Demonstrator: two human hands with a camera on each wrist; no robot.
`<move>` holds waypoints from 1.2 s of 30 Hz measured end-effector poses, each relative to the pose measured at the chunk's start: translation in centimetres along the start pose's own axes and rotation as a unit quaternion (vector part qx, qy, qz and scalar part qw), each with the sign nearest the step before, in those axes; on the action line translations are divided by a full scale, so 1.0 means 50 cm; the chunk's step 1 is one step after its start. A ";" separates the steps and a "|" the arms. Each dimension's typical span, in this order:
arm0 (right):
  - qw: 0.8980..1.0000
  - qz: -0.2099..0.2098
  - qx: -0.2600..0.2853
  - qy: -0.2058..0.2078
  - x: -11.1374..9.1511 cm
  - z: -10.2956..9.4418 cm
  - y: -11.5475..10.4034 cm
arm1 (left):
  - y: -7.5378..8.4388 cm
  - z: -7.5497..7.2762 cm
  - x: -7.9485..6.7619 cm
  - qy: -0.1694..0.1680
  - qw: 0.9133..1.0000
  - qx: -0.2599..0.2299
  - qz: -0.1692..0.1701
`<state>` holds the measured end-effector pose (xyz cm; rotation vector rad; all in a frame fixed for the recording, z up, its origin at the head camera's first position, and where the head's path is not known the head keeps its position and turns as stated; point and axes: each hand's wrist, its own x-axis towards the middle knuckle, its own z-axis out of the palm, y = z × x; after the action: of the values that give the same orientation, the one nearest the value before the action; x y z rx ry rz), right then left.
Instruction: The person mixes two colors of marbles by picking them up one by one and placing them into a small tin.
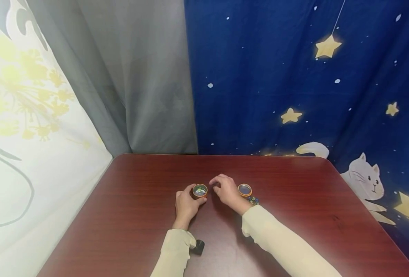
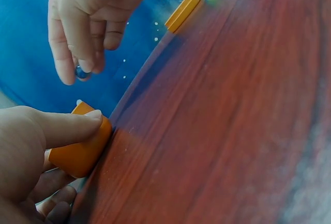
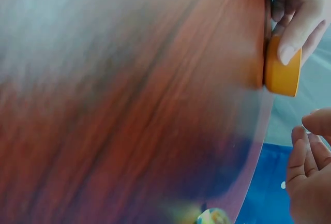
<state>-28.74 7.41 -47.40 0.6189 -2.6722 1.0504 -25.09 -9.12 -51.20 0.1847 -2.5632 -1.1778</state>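
Note:
My left hand point(image 1: 186, 206) grips a small round orange tin point(image 2: 85, 154) on the table, thumb on one side and fingers on the other. Shiny glass marbles point(image 1: 200, 190) show inside it in the head view. Just right of the tin, my right hand point(image 1: 227, 191) is raised over the table. The left wrist view shows its fingertips pinching one dark glass marble point(image 2: 81, 72) above the tin; the marble is hidden in the head view. Beyond the right wrist lies a shallow round orange lid point(image 1: 245, 189), with several loose marbles point(image 1: 253, 201) beside it.
The dark red wooden table point(image 1: 128, 215) has rounded far corners. Behind it hang a grey curtain point(image 1: 156, 77) and a blue starry curtain point(image 1: 246, 96). A black device point(image 1: 198, 247) sits at the left cuff.

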 end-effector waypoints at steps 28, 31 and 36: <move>0.999 -0.017 0.038 -0.018 -0.010 0.045 -0.025 | 0.003 -0.004 -0.004 -0.001 1.000 0.004 0.009; 0.999 -0.023 0.034 -0.022 -0.012 0.045 -0.026 | 0.003 -0.004 -0.003 0.000 1.000 0.006 0.011; 0.999 -0.034 0.031 -0.028 -0.013 0.044 -0.027 | 0.001 -0.004 -0.002 0.003 1.000 0.007 0.011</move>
<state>-27.64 5.21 -48.44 0.7562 -2.6553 1.1166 -24.91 -9.21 -51.07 0.1624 -2.5617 -1.1489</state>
